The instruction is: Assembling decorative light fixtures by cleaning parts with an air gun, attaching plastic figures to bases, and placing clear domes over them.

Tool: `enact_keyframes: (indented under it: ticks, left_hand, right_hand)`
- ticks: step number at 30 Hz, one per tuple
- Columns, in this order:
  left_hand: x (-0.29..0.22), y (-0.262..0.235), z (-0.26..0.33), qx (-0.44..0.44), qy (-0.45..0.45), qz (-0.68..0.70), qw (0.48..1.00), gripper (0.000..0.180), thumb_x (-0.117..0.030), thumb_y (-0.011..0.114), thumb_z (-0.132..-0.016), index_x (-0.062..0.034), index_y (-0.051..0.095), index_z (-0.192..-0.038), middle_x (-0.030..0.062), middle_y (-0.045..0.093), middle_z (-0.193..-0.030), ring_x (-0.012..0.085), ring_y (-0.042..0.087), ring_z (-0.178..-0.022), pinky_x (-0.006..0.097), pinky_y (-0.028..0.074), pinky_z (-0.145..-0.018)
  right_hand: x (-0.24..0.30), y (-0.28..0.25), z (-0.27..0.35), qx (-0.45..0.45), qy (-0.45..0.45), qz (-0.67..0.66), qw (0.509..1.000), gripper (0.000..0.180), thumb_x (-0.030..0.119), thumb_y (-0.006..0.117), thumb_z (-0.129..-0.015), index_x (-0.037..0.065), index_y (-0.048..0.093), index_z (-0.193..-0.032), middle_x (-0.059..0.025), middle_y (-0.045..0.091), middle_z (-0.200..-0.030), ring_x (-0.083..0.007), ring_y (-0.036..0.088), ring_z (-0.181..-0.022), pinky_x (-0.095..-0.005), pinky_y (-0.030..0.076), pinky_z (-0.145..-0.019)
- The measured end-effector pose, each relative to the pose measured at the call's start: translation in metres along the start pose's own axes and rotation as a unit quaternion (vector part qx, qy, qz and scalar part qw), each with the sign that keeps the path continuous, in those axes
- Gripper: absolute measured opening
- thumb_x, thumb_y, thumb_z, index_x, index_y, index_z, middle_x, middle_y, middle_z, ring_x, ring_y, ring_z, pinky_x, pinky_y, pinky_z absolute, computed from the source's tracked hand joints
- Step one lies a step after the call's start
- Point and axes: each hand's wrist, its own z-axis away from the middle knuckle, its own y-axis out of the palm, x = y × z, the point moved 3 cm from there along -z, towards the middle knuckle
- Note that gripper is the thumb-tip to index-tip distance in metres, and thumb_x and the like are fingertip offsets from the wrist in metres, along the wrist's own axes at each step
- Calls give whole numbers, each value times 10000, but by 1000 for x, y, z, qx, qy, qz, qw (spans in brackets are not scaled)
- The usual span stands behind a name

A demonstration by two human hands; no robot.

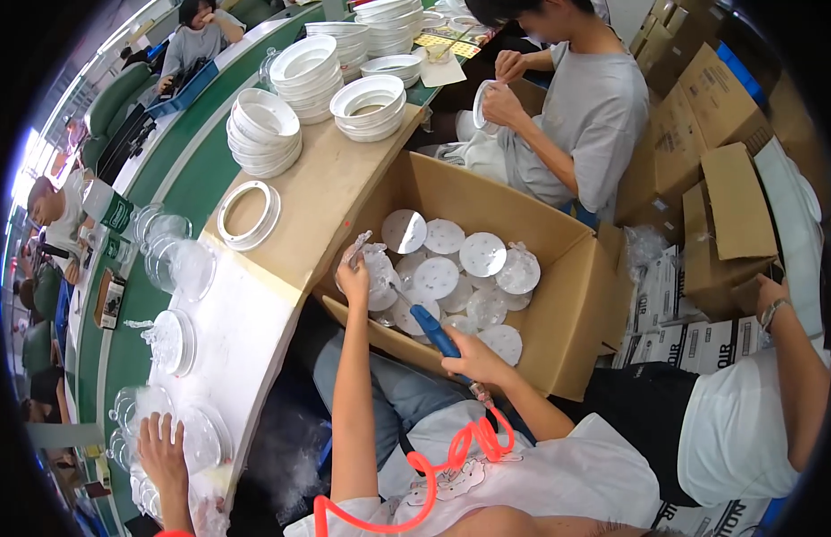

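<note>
- The left hand [353,282] is raised over the near-left corner of an open cardboard box [572,295]. Its fingers are pinched shut on a clear plastic piece [372,261].
- That piece is see-through and glossy with a crinkled, uneven outline. It sits above the hand at the box's left wall (its exact shape is hard to tell against the discs behind it).
- The right hand [476,360] is closed in a fist around the grip of a blue handheld tool [433,329]. It is over the box's near wall.
- The tool has a bright blue body and a thin metal tip. The tip slants up and left towards the clear piece and ends just beside it.
- An orange coiled hose [451,452] runs from the tool's lower end, loops across the white printed shirt and goes on to the lower edge.
- Inside the box lie many round discs [438,277]. They are pale, some silvery and some frosted, and they overlap in a loose layer on the bottom.
- To the left, the curved worktable [317,192] carries stacks of white rings [265,132], with a single ring lying flat nearer.
- Across the box a seated person in a grey shirt [594,116] holds a white ring in both hands.
- At the lower left another person's hand [160,447] rests on clear plastic covers [205,437].
</note>
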Motion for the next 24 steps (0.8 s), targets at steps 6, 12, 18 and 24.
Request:
enact_keyframes:
  ticks: [6,12,18,24]
  left_hand:
    - [23,1,-4,64,-59,158,984,260,-129,609,-807,15,621,-1023,171,631,-997,244,595,-966,306,424,-845]
    - [2,7,-2,76,-2,115,990,305,-123,620,-818,21,585,-1084,119,546,-1126,222,517,-1064,306,383,-918]
    - [-4,1,-2,82,23,71,994,396,-116,641,-784,-25,541,-1157,171,567,-1085,295,536,-1037,340,405,-913]
    - [-7,4,2,102,-3,-19,995,457,-207,634,-805,-48,508,-1215,131,558,-1164,255,526,-1075,351,402,-923]
  right_hand:
    - [23,18,-1,53,-27,63,996,510,144,574,-695,19,434,-1170,-93,600,-744,-195,598,-630,-307,467,-597]
    - [19,13,-2,38,-22,98,994,527,179,581,-689,28,430,-1171,-94,600,-751,-218,602,-664,-317,462,-622]
    - [19,4,-2,-6,-31,83,996,568,242,603,-687,54,410,-1188,-173,556,-729,-360,575,-695,-400,434,-635]
    - [14,-4,-4,-28,-27,81,996,557,248,590,-695,57,416,-1189,-183,562,-764,-358,578,-712,-399,442,-666]
